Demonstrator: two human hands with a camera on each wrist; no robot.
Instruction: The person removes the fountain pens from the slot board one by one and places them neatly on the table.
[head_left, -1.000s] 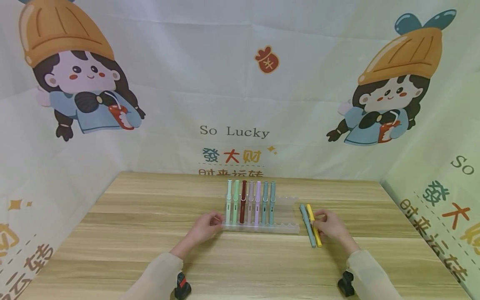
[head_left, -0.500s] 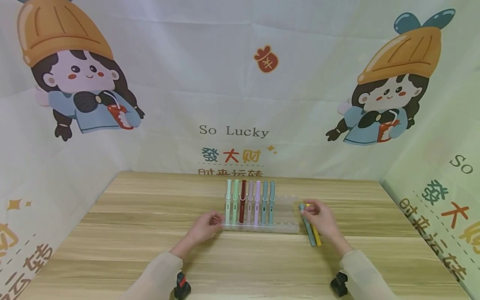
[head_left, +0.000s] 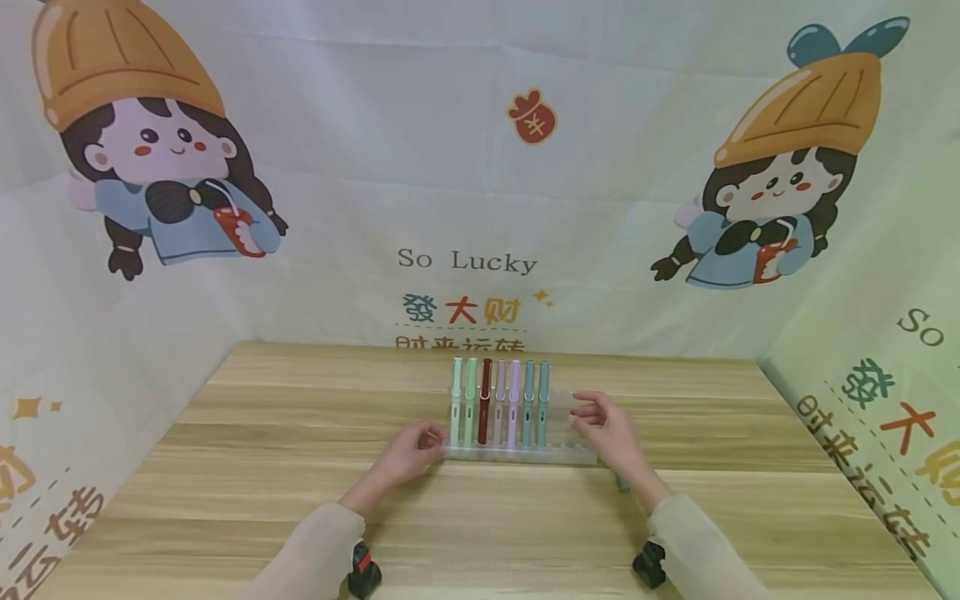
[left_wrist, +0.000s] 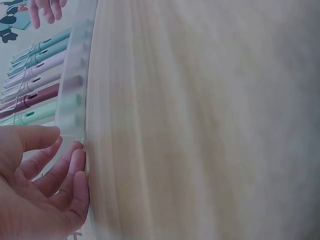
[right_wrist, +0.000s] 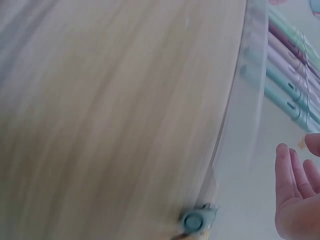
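Note:
A clear pen rack (head_left: 525, 456) stands on the table, holding several capped pens with wire clips: mint, green, dark red (head_left: 485, 404), mauve, lilac and two teal (head_left: 543, 408). My left hand (head_left: 411, 452) is at the rack's left end, its relaxed fingertips touching the corner; the left wrist view shows the thumb apart from the fingers. Over the right end of the rack hovers my right hand (head_left: 611, 433), fingers extended and nothing visible in them. Beneath that hand a loose teal pen (right_wrist: 194, 221) lies on the table, mostly hidden in the head view. A sliver of a yellow pen (right_wrist: 205, 235) shows beside it.
The wood-grain table (head_left: 300, 517) extends around the rack on all sides. A printed cloth (head_left: 360, 208) hangs behind it and along both sides. Each forearm carries a black wrist camera (head_left: 364, 571).
My right hand has moved left, from beside the yellow pen, past the loose teal pen, to the rack's right end. The left hand has stayed at the rack's left end.

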